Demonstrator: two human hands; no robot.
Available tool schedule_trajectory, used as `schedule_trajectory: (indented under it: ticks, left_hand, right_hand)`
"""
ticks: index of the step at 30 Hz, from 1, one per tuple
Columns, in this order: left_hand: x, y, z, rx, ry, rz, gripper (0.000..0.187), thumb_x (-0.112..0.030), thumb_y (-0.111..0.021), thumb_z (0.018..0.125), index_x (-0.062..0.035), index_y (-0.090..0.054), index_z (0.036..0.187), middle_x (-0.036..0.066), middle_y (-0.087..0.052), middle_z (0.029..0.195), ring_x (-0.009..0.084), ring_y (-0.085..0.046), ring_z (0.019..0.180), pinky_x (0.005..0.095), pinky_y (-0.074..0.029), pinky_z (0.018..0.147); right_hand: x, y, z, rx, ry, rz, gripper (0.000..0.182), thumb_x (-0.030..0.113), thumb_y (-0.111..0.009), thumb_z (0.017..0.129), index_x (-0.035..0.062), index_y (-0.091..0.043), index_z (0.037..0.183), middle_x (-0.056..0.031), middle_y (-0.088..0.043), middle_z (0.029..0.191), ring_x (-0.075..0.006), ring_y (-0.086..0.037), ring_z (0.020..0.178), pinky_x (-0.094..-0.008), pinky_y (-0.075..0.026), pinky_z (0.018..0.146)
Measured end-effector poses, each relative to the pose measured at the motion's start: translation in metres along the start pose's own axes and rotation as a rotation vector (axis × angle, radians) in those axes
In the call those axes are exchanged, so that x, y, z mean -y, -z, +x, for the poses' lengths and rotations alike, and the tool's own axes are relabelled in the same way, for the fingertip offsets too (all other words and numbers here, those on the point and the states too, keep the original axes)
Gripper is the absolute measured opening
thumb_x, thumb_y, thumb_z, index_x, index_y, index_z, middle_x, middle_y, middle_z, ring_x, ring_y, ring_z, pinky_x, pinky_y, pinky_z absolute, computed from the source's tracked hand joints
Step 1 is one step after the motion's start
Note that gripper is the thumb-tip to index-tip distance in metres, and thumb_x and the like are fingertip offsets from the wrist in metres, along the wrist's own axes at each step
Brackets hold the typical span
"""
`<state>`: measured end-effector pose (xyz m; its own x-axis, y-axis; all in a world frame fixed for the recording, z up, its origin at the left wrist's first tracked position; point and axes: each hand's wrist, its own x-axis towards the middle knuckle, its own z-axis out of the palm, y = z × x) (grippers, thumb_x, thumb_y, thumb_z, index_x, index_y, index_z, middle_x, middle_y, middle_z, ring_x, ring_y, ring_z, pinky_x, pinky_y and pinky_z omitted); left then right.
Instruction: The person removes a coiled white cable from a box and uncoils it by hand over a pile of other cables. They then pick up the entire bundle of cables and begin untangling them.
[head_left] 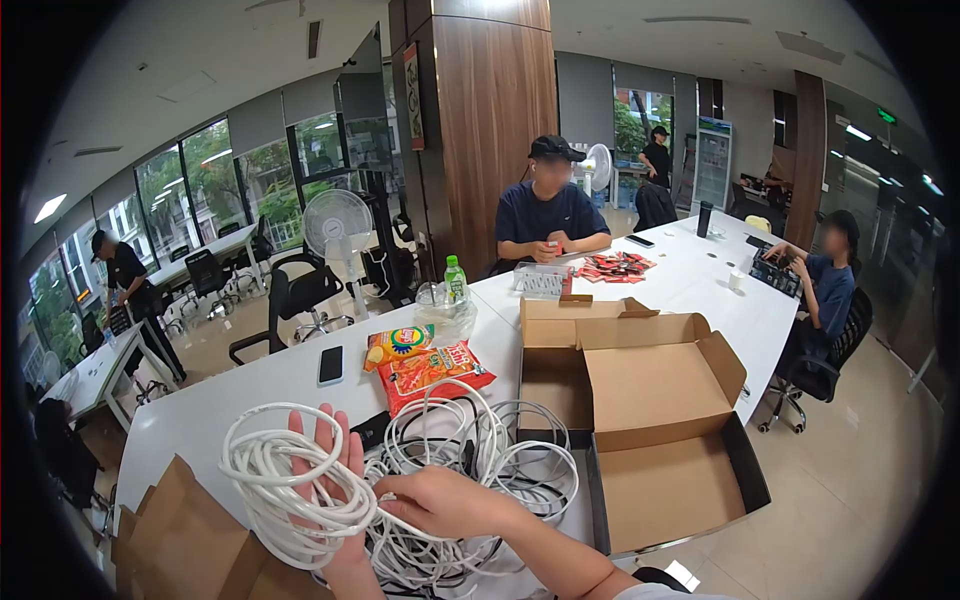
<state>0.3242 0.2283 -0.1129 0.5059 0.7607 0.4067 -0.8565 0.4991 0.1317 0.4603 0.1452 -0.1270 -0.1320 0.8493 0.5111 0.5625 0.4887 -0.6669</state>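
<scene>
A thick coil of white cable (265, 482) hangs around my left hand (335, 470), which is raised palm inward with its fingers up through the loops. My right hand (432, 500) pinches a strand of the white cable just right of the coil. Beneath and behind both hands lies a tangled heap of white, grey and black cables (520, 470) on the white table. Part of the heap is hidden by my right forearm.
Open cardboard boxes (660, 385) stand right of the heap; another carton (190, 530) is at lower left. Snack bags (435, 375), a phone (331, 366) and a green-labelled bottle (456, 280) lie beyond. Two people sit at the table's far side, one handling small red packets (615, 267).
</scene>
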Motion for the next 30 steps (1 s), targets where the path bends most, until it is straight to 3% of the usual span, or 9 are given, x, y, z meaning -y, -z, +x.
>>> schedule_trajectory:
  ticks: [7,11,15,16,19,20,23,27,30]
  left_hand:
    - [0.001,0.007,0.001,0.080,0.089,0.100,0.057,-0.018,-0.043,0.099,-0.0136,-0.020,0.151,0.020,-0.014,0.157,0.0337,-0.016,0.145,0.0495,-0.016,0.118]
    - [-0.006,0.014,-0.002,0.159,0.143,0.334,0.057,-0.038,-0.040,0.101,-0.0134,-0.026,0.150,0.021,-0.026,0.152,0.0343,-0.028,0.141,0.0512,-0.028,0.114]
    - [-0.019,0.023,0.000,0.090,0.200,0.271,0.056,-0.040,-0.042,0.100,-0.0151,-0.030,0.148,0.021,-0.038,0.145,0.0313,-0.045,0.129,0.0509,-0.040,0.106]
    - [-0.017,0.021,-0.001,0.098,0.158,0.266,0.055,-0.036,-0.044,0.099,-0.0152,-0.030,0.148,0.019,-0.041,0.143,0.0285,-0.051,0.123,0.0449,-0.047,0.100]
    - [-0.007,0.010,-0.004,-0.073,-0.052,0.213,0.056,-0.036,-0.047,0.098,-0.0149,-0.031,0.147,0.018,-0.053,0.131,0.0284,-0.060,0.111,0.0426,-0.056,0.087]
    - [-0.012,0.019,0.000,-0.089,-0.028,0.134,0.052,-0.029,-0.046,0.100,-0.0157,-0.031,0.147,0.015,-0.055,0.127,0.0257,-0.061,0.105,0.0387,-0.056,0.085]
    - [-0.012,0.020,0.004,-0.009,-0.025,0.068,0.047,-0.024,-0.042,0.102,-0.0156,-0.032,0.147,0.013,-0.056,0.124,0.0238,-0.060,0.100,0.0351,-0.055,0.084]
    - [-0.010,0.008,0.002,0.014,-0.019,-0.108,0.046,-0.018,-0.043,0.102,-0.0154,-0.034,0.147,0.015,-0.055,0.124,0.0237,-0.057,0.103,0.0362,-0.049,0.092]
    - [-0.009,0.004,0.001,0.046,-0.063,-0.115,0.047,-0.016,-0.045,0.101,-0.0121,-0.034,0.146,0.014,-0.054,0.125,0.0242,-0.056,0.106,0.0370,-0.045,0.097]
  right_hand:
    - [0.000,0.007,0.006,-0.445,-0.234,0.023,0.025,0.009,-0.059,0.091,0.0019,-0.061,0.115,-0.0086,-0.054,0.062,-0.0126,-0.050,0.054,-0.0288,-0.042,0.053]
    - [-0.010,0.012,0.010,-0.789,-0.150,0.128,0.018,0.008,-0.057,0.093,-0.0001,-0.064,0.108,-0.0037,-0.059,0.065,-0.0092,-0.050,0.054,-0.0257,-0.041,0.052]
    - [-0.012,0.024,0.005,-1.022,-0.070,0.417,0.020,0.007,-0.055,0.095,0.0017,-0.064,0.112,-0.0024,-0.059,0.082,-0.0028,-0.049,0.071,-0.0181,-0.040,0.062]
    - [-0.018,0.028,0.002,-1.019,-0.073,0.424,0.024,0.007,-0.057,0.092,0.0029,-0.063,0.115,-0.0098,-0.059,0.101,-0.0110,-0.054,0.088,-0.0241,-0.043,0.076]
    - [-0.009,0.041,-0.004,-0.943,-0.105,-0.528,0.031,0.010,-0.061,0.090,0.0031,-0.060,0.121,-0.0171,-0.055,0.111,-0.0253,-0.054,0.104,-0.0343,-0.042,0.091]
    - [0.002,0.039,-0.007,-0.868,-0.221,-0.581,0.042,0.015,-0.066,0.086,0.0057,-0.058,0.126,-0.0259,-0.044,0.128,-0.0405,-0.042,0.121,-0.0453,-0.034,0.101]
    - [0.020,0.029,-0.012,-0.645,-0.278,-0.867,0.053,0.023,-0.067,0.085,0.0041,-0.051,0.132,-0.0283,-0.036,0.137,-0.0434,-0.037,0.125,-0.0536,-0.033,0.100]
    - [0.023,0.018,-0.015,-0.417,0.028,-0.425,0.057,0.028,-0.067,0.086,0.0017,-0.046,0.133,-0.0319,-0.050,0.126,-0.0427,-0.054,0.111,-0.0473,-0.044,0.091]
    - [0.037,0.014,-0.011,0.078,-0.230,0.092,0.049,0.025,-0.065,0.089,-0.0004,-0.050,0.128,-0.0223,-0.064,0.094,-0.0338,-0.064,0.082,-0.0367,-0.050,0.072]
